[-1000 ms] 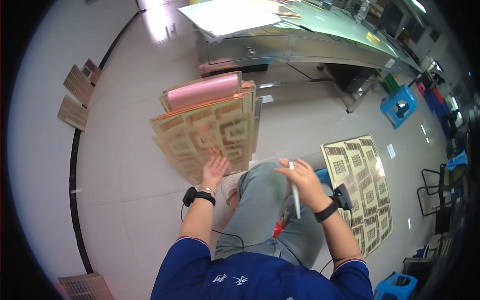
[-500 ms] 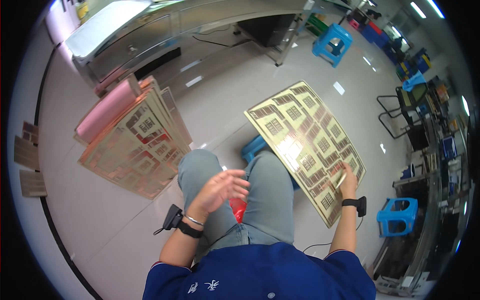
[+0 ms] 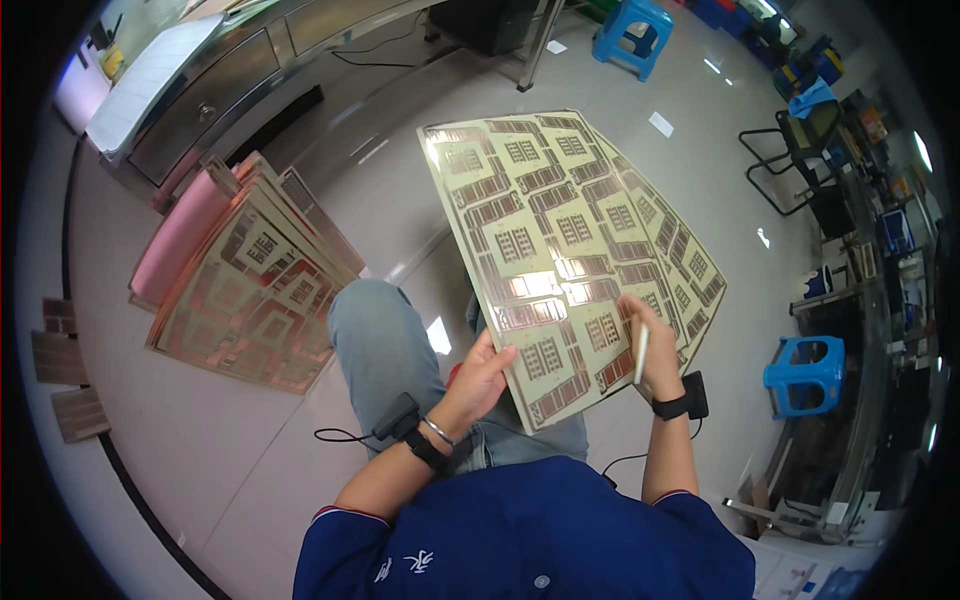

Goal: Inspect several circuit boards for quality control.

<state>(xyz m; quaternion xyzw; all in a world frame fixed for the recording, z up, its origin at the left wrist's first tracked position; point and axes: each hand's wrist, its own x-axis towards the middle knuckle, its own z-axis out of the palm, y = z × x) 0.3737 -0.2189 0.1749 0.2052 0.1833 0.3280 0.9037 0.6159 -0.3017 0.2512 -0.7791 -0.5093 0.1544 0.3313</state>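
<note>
A large cream circuit board panel (image 3: 575, 228) with brown and copper patterns stands tilted above my lap. My left hand (image 3: 478, 383) grips its near left edge, thumb on the front face. At its lower right, my right hand (image 3: 657, 355) is closed round a slim, pale stick-like tool (image 3: 641, 352), with fingertips near or touching the panel's face. Another similar panel (image 3: 695, 262) shows behind the first on the right, fanned out from it. What supports the panels underneath is hidden.
At left, a stack of copper-patterned panels (image 3: 255, 300) stands on the floor beside a pink roll (image 3: 185, 235). A metal desk (image 3: 205, 105) is at the far left. Blue stools stand far off (image 3: 634, 38) and at right (image 3: 805, 376), with a black-framed chair (image 3: 790, 150) beyond.
My left hand has come from open above my lap onto the panel's left edge. The panel has swung left and nearer, and a second one now shows behind it. My right hand still holds the pale tool.
</note>
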